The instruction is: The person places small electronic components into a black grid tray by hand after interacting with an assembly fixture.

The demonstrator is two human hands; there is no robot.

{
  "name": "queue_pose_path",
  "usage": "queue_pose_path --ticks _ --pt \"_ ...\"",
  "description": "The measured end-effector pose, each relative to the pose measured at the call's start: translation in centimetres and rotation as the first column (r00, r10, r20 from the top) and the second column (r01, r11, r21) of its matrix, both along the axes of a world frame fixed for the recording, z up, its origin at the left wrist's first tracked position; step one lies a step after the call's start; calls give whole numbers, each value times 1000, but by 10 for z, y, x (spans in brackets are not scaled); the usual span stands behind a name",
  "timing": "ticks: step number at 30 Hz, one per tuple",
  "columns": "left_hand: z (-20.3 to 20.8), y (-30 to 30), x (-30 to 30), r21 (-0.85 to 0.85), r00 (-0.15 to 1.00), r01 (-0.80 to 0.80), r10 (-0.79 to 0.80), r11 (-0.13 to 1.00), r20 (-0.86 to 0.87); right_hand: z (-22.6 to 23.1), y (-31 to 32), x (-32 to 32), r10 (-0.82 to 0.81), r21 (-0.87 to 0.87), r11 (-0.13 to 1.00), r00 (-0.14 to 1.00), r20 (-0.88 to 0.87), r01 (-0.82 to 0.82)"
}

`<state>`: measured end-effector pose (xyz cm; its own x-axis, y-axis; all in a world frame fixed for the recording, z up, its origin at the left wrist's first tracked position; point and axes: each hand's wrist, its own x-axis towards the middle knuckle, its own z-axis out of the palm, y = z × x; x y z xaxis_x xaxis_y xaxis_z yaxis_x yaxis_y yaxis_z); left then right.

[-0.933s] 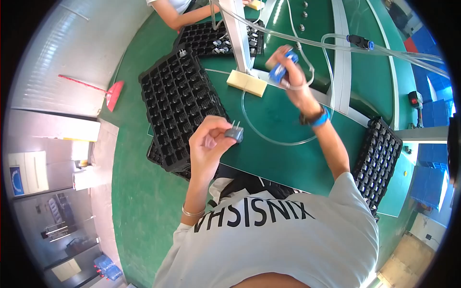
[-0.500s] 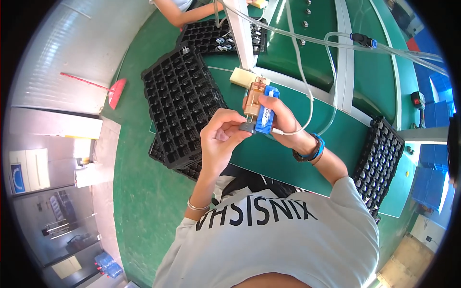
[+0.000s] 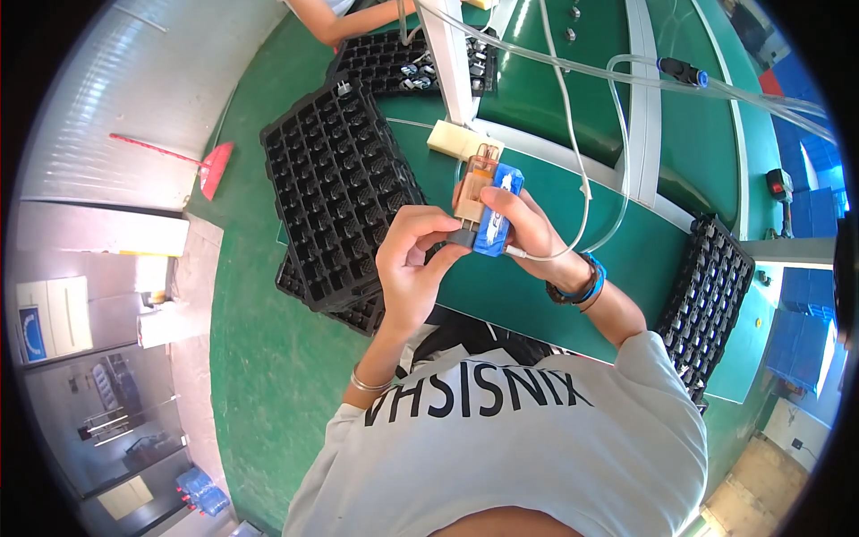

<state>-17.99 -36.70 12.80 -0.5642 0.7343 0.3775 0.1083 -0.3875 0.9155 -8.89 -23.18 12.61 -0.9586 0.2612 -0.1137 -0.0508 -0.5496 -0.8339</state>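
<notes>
Workshop with green floor and green desk
Left of the left hand, the floor is edged by a pale wall streaked with light; beneath the right hand, the desk is seen.

**Two hands close together, both gripping**

The left hand pinches, index finger far, thumb near, both tips pointing right. The right hand, just beside and slightly farther, curls in a grip, its thumb toward the left. The left forearm points far; the right forearm slants far and left.
</notes>
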Motion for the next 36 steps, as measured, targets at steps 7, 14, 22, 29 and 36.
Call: queue_pose_path --ticks 7,14,22,29,36 --pt "23 -8 -32 -218 908 -254 154 942 -390 -25 26 -23 -296 -127 947 955 16 295" --pt "21 11 -187 -269 665 -537 206 799 -718 -78 83 -68 -337 863 285 886 -317 417" --pt "-6 66 -259 -259 389 -647 18 718 -921 -96 82 -77 -383 965 177 917 -114 194" --pt "-7 88 -256 -391 341 -712 -201 583 -918 -91 83 -69 -309 924 301 941 -139 236" --pt "-20 91 -270 -461 465 -692 -146 555 -873 -92 85 -66 -324 935 306 943 -76 180"
